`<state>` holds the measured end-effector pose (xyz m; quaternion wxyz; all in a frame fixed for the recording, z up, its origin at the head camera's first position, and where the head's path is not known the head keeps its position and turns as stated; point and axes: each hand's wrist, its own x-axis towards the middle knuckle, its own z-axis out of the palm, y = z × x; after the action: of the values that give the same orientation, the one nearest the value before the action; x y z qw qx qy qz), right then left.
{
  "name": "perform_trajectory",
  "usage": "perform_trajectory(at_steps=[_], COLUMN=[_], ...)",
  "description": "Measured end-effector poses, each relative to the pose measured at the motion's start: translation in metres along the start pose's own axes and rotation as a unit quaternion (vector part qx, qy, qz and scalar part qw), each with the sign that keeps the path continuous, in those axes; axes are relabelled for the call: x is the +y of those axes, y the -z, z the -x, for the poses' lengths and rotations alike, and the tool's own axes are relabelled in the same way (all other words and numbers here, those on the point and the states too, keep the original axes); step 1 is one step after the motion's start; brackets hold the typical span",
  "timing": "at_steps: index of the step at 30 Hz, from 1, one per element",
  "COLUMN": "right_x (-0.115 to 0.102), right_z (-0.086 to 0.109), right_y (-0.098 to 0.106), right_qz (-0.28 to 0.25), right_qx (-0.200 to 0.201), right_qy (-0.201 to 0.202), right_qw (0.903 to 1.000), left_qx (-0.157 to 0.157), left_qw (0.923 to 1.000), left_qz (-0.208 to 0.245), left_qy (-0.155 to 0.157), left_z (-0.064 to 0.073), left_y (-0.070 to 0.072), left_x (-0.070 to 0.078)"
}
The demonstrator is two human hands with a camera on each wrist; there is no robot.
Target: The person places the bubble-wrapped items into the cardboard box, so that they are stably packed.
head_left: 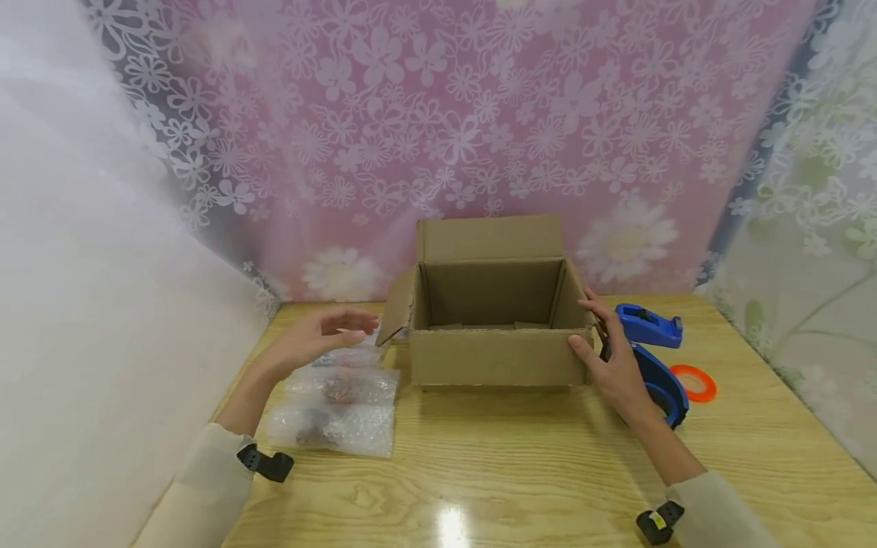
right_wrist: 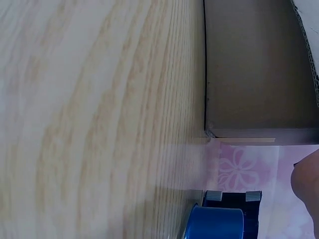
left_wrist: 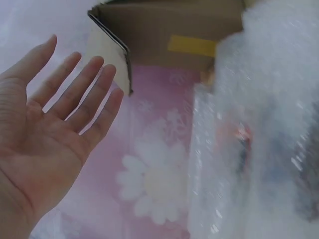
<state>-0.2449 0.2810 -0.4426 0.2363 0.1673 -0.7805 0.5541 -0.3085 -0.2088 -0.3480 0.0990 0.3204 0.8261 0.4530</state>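
Observation:
A cardboard box (head_left: 500, 359) stands at the back middle of the table with its top uncovered; its back flap (head_left: 489, 238) is up and its left flap (head_left: 397, 304) slants outward. My right hand (head_left: 613, 373) holds the box's front right corner, thumb on the front wall and fingers along the right side. Off to the left, my left hand (head_left: 308, 342) hovers near the left flap, fingers extended and holding nothing; the left wrist view shows its bare palm (left_wrist: 45, 139). Below it lie several bubble-wrapped items (head_left: 349, 426), their contents blurred by the wrap.
Right of the box sit a small blue tape dispenser (head_left: 647, 327), a larger dark blue object (head_left: 661, 380) partly behind my right hand, and an orange tape ring (head_left: 710, 388). A pink floral curtain (head_left: 445, 114) hangs close behind the wooden table (head_left: 493, 457).

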Motion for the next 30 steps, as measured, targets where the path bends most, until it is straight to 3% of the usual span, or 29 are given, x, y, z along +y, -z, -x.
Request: perform_trajectory(at_steps=[16,22,30], right_x=[-0.001,-0.004,-0.004], right_z=[-0.003,-0.005,-0.006], right_y=[0.003,0.001,-0.003], right_qz=[0.013,0.017,0.016], right_qx=[0.005,0.012,0.031], right_qy=[0.007,-0.005,-0.009], right_qw=[0.9999,0.9998,0.9994], left_qx=[-0.076,-0.074,-0.080], left_qw=[0.9958,0.9950,0.9936], left_qz=[0.005,0.019,0.019], left_qy=[0.051,0.065,0.078], left_z=[0.058,0.074,0.087], left_y=[-0.003,-0.003,-0.007], left_x=[-0.057,-0.073,-0.082])
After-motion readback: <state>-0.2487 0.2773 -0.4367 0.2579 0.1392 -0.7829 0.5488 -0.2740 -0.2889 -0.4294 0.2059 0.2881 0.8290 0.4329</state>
